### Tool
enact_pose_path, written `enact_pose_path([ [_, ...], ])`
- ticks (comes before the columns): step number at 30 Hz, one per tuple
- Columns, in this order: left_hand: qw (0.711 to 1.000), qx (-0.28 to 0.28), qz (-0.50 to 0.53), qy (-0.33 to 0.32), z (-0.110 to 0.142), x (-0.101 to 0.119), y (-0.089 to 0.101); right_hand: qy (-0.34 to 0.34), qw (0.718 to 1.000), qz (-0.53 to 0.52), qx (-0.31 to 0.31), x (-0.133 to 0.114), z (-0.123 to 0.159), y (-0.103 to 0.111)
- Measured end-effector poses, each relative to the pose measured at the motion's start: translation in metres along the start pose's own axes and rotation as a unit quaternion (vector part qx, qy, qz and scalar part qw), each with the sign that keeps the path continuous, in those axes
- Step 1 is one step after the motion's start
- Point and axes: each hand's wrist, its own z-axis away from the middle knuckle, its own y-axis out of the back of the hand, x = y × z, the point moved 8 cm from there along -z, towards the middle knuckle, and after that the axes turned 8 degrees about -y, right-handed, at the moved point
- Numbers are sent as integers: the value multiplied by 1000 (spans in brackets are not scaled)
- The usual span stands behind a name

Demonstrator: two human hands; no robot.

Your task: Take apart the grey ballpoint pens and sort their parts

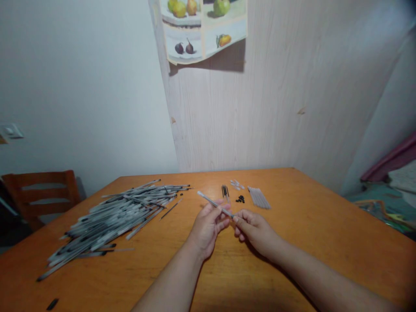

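Observation:
A slim, translucent pen (pixel 210 200) slants across both hands above the middle of the table. My left hand (pixel 209 223) is closed round its middle, thumb on top. At the lower right end of the pen, my right hand (pixel 253 227) pinches the tip; fingers hide whatever detail is there. Just beyond the hands lie dark pen refills (pixel 225 190), small black plugs (pixel 240 199), small clear-white pen parts (pixel 237 185) and a row of clear pen barrels (pixel 259 198).
A large heap of pens (pixel 120 212) covers the left of the wooden table (pixel 302 242). One loose refill (pixel 170 209) lies beside the heap. A black piece (pixel 52 304) sits near the front left. A wooden chair (pixel 39 186) stands at the left, with the wall behind.

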Motion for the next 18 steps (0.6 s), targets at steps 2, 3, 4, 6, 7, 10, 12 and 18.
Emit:
enact_pose_path([
  [2, 1000, -8, 17, 3, 2, 2, -4, 0, 1000, -6, 1, 0, -1, 1],
  [3, 1000, -11, 18, 2, 2, 2, -5, 0, 1000, -7, 2, 0, -1, 1],
  [4, 1000, -13, 17, 1, 2, 2, -5, 0, 1000, -7, 3, 0, -1, 1],
  [6, 1000, -11, 6, -3, 1, 1, -3, 0, 1000, -4, 6, -1, 0, 1],
  [7, 1000, -7, -3, -6, 0, 0, -2, 1, 1000, 0, 7, -2, 0, 1],
  [10, 999, 10, -38, -17, -3, -2, 5, 11, 1000, 16, 6, -5, 3, -1],
  [12, 998, 20, -60, -26, -5, -3, 8, 21, 999, 27, 5, -8, 6, -2],
  [18, 999, 6, -46, -22, -4, -1, 5, 23, 999, 34, 4, -8, 7, -3],
])
